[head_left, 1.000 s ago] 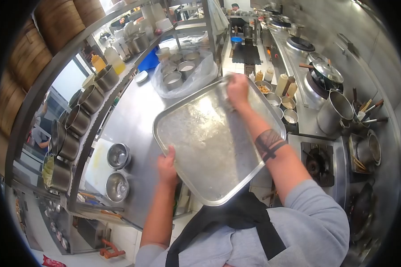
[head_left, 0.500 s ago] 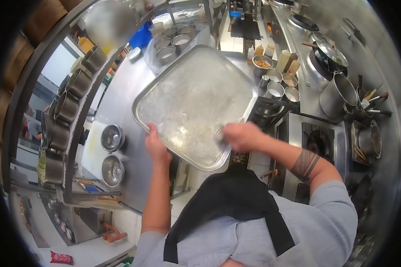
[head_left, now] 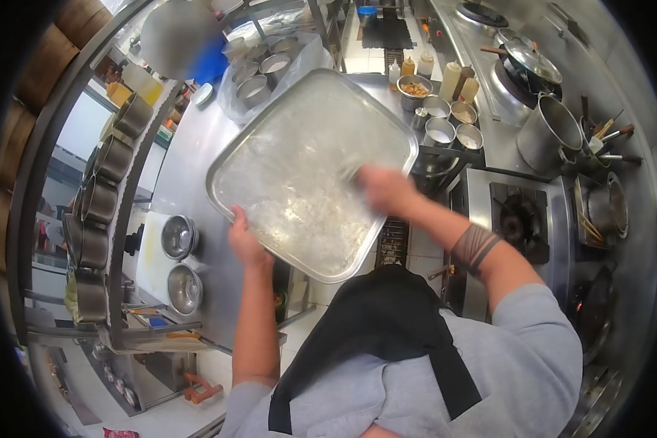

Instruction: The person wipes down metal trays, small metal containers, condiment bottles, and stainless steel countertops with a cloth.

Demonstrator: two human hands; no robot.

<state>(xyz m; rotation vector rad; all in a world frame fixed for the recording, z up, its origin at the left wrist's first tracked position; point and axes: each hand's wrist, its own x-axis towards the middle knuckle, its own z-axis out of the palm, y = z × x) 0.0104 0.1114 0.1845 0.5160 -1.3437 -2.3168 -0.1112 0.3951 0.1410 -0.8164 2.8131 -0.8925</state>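
Note:
A large metal tray (head_left: 306,160) is held tilted in front of me, its surface smeared with whitish marks. My left hand (head_left: 247,241) grips the tray's lower left rim, thumb over the edge and the other fingers hidden beneath. Over the right part of the tray, my right hand (head_left: 387,190) is closed on a greyish scrubbing pad or cloth (head_left: 351,171), which is blurred by motion and lies against the tray's surface.
On the left, a steel counter (head_left: 175,168) bears metal bowls (head_left: 185,289) and a plastic bag of metal rings (head_left: 254,91). Pots (head_left: 98,198) line a shelf. To the right are a burner (head_left: 519,216), a tall pot (head_left: 550,135) and condiment containers (head_left: 440,132).
My right hand swept from the tray's far edge down to its near right edge, then back up toward the middle. The tray has come nearer and slightly left, still in my left hand.

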